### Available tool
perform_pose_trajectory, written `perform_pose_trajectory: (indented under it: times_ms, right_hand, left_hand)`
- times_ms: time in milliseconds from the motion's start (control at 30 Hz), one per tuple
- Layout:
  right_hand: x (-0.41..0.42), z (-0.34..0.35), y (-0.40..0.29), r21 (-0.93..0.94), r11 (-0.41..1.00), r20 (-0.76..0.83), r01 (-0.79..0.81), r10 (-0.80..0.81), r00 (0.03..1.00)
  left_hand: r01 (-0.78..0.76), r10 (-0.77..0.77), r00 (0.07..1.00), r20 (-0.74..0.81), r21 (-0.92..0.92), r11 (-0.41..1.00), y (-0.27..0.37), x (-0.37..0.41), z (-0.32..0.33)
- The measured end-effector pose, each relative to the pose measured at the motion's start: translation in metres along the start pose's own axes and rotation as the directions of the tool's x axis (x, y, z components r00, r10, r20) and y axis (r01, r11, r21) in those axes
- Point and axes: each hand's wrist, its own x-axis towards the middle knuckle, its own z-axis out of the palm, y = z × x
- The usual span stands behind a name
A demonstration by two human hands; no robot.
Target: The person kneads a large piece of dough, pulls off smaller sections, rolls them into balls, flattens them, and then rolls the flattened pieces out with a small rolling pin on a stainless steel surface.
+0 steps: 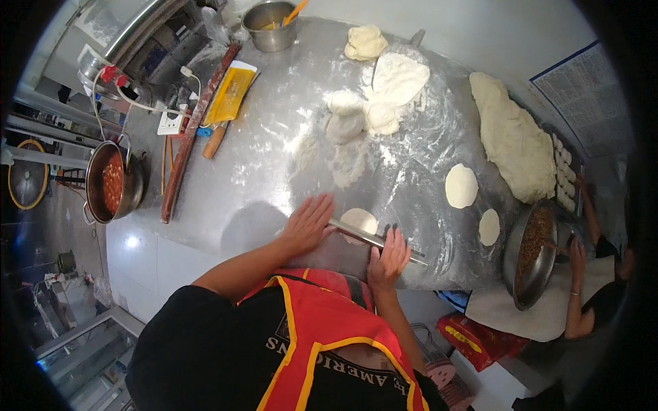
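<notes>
My left hand [308, 222] lies palm down at the left end of a metal rolling pin [357, 232], its fingers straight. Over the right part of the same pin is my right hand [390, 259], fingers stretched forward. The pin slants across a thin round of dough [360, 221] on the floured metal table [272, 154]. To the right lie two flattened dough rounds, one larger [461, 186] and one smaller [489, 227]. Farther back, several floured dough pieces [382, 117] sit against a mound of flour [401, 78]. The underside of each hand is hidden.
A large dough mass [514, 138] and a steel bowl of brown filling [532, 246] stand at right, where a co-worker's hand [577, 257] reaches in. Left are a long wooden rod [198, 133], a yellow packet [231, 95] and a pot of red sauce [113, 182]. Another pot [270, 31] stands behind.
</notes>
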Motion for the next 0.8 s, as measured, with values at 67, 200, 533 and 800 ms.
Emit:
perform_pose_trajectory:
  times_ms: [67, 200, 533, 800]
  right_hand:
    - [0.018, 0.006, 0.005, 0.0, 1.0, 0.016, -0.029, 0.029, 0.999]
    - [0.091, 0.014, 0.025, -0.14, 0.988, 0.077, -0.066, 0.077, 0.994]
    - [0.159, 0.019, 0.041, -0.136, 0.989, 0.011, -0.055, 0.057, 0.998]
    - [-0.007, -0.006, 0.002, 0.051, 0.985, 0.126, 0.166, -0.171, 0.977]
  left_hand:
    - [0.053, -0.053, 0.998, 0.015, 0.008, 0.999, 0.003, 0.021, -0.003]
    - [0.055, -0.05, 0.996, -0.069, 0.075, 0.996, -0.002, 0.093, -0.014]
    - [0.01, 0.017, 0.981, -0.196, 0.137, 0.991, -0.023, 0.175, -0.005]
    - [-0.091, 0.092, 0.996, 0.01, -0.036, 0.995, -0.008, -0.001, -0.011]
